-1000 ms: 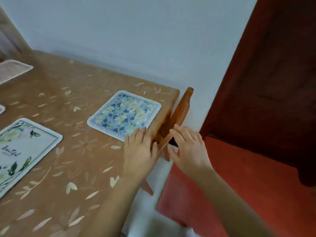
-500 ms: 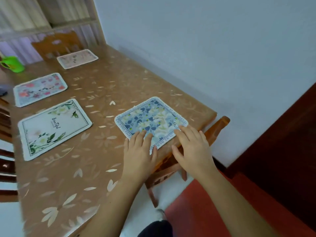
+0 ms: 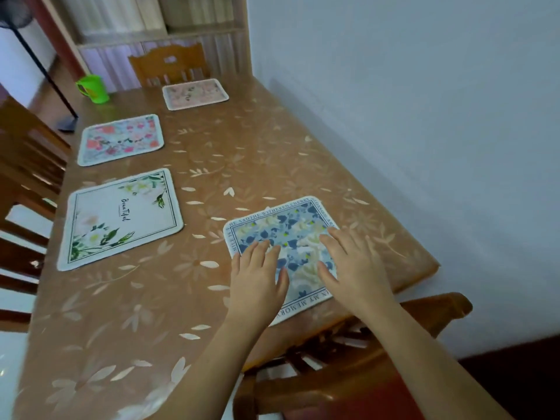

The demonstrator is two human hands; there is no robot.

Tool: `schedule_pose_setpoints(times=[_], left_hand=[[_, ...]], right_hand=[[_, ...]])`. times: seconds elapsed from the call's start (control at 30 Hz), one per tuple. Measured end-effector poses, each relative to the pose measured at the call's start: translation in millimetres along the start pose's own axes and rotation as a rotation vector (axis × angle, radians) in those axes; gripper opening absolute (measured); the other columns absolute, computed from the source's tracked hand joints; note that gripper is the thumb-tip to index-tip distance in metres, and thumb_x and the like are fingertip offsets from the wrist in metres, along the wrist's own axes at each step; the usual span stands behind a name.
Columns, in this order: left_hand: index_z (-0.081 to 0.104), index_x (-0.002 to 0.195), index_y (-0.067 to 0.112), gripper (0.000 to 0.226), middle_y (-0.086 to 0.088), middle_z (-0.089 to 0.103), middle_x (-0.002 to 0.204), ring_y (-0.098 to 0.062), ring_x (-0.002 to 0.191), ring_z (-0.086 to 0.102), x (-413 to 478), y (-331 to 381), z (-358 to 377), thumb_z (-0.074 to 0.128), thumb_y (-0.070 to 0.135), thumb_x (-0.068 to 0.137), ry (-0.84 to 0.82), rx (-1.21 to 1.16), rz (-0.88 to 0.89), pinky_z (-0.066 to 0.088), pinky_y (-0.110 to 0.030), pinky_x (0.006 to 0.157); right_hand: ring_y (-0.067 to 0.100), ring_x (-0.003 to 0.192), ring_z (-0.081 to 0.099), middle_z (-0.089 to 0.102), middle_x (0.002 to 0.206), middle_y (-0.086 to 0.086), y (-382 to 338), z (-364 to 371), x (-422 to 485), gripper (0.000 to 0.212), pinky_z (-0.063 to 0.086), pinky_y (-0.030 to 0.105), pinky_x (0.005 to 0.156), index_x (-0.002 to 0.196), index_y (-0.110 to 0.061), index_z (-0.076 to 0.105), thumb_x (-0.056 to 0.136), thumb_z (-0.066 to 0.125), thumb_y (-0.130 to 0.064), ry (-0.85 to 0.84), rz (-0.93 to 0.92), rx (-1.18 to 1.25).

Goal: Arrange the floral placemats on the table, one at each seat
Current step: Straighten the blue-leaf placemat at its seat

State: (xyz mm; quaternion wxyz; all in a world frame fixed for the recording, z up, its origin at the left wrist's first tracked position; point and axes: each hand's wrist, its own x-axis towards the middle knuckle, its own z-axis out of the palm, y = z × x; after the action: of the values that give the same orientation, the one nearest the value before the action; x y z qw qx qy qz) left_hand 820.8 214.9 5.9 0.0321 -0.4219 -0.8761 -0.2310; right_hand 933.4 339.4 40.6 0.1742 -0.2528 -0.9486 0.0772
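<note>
Hands lay flat on one mat in the head view. Our left hand [image 3: 257, 280] rested palm down, fingers straight and slightly apart, on the near left part of the blue-flowered rectangular cloth placemat with a lettered border [image 3: 291, 230], gripping nothing. Our right hand [image 3: 353, 268] rested the same way on the mat's right side, fingers spread and straight, holding nothing either. This blue-flowered placemat sat at the near end of the long brown table with a glossy petal-patterned cover [image 3: 242, 165]. It was turned a little askew, its near corner close to the table's edge, just above the orange-brown wooden chair [image 3: 424, 313] tucked in at that end. Along the table's left side we saw the white rectangular placemat with green leaves and a line of script [image 3: 121, 218]. Beyond it was the pale rectangular placemat with pink and red flowers [image 3: 121, 139], and both lay near the left edge beside dark wooden chairs [image 3: 27, 165]. At the far end the pale pink rectangular placemat [image 3: 195, 93] lay before a light wooden chair with a carved back [image 3: 169, 66]. All four mats were well apart. A bright green plastic cup [image 3: 92, 87] stood at the table's far left corner. The table's right side ran along a plain pale wall [image 3: 424, 86], and a black pole on a dark base [image 3: 45, 74] stood at the left.
</note>
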Motion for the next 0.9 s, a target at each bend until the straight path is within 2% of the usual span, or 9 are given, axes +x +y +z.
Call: schedule_pose_setpoints(times=[0.13, 0.33, 0.57, 0.77, 0.9], left_hand=[[0.043, 0.131, 0.015, 0.043, -0.007, 0.043, 0.14, -0.025, 0.133, 0.03, 5, 0, 15, 0.048, 0.028, 0.091, -0.063, 0.028, -0.063, 0.016, -0.045, 0.11], [0.056, 0.118, 0.008, 0.038, -0.014, 0.057, 0.125, -0.033, 0.12, 0.049, 7, 3, 33, 0.063, 0.021, 0.082, -0.026, 0.065, -0.137, 0.033, -0.054, 0.101], [0.039, 0.133, 0.018, 0.043, -0.002, 0.04, 0.141, -0.02, 0.134, 0.027, 2, 7, 66, 0.04, 0.035, 0.093, -0.087, 0.123, -0.297, 0.014, -0.044, 0.111], [0.03, 0.137, 0.019, 0.048, -0.001, 0.03, 0.146, -0.015, 0.136, 0.021, -3, 6, 102, 0.038, 0.036, 0.093, -0.201, 0.166, -0.34, 0.012, -0.037, 0.111], [0.03, 0.137, 0.021, 0.052, 0.0, 0.032, 0.145, -0.015, 0.134, 0.023, -9, 3, 121, 0.045, 0.038, 0.09, -0.26, 0.134, -0.345, 0.01, -0.033, 0.11]], right_hand=[[0.028, 0.13, 0.038, 0.051, 0.134, 0.009, 20, 12, 20, 0.042, 0.026, 0.048, 0.108, 0.123, -0.011, 0.052, 0.085, 0.058, -0.026, -0.079, -0.068, -0.003], [0.03, 0.119, 0.051, 0.06, 0.12, 0.013, 47, 28, 43, 0.037, 0.044, 0.051, 0.094, 0.114, -0.007, 0.058, 0.079, 0.065, -0.021, -0.159, -0.205, 0.05], [0.026, 0.127, 0.042, 0.053, 0.131, 0.009, 83, 55, 58, 0.044, 0.034, 0.048, 0.104, 0.127, -0.012, 0.049, 0.086, 0.056, -0.027, -0.306, -0.347, 0.075], [0.029, 0.116, 0.053, 0.061, 0.12, 0.012, 113, 77, 59, 0.039, 0.043, 0.048, 0.095, 0.114, -0.008, 0.06, 0.078, 0.067, -0.022, -0.342, -0.393, 0.089], [0.029, 0.098, 0.064, 0.068, 0.104, 0.012, 124, 92, 52, 0.042, 0.053, 0.046, 0.079, 0.102, -0.007, 0.065, 0.065, 0.078, -0.021, -0.349, -0.427, 0.104]])
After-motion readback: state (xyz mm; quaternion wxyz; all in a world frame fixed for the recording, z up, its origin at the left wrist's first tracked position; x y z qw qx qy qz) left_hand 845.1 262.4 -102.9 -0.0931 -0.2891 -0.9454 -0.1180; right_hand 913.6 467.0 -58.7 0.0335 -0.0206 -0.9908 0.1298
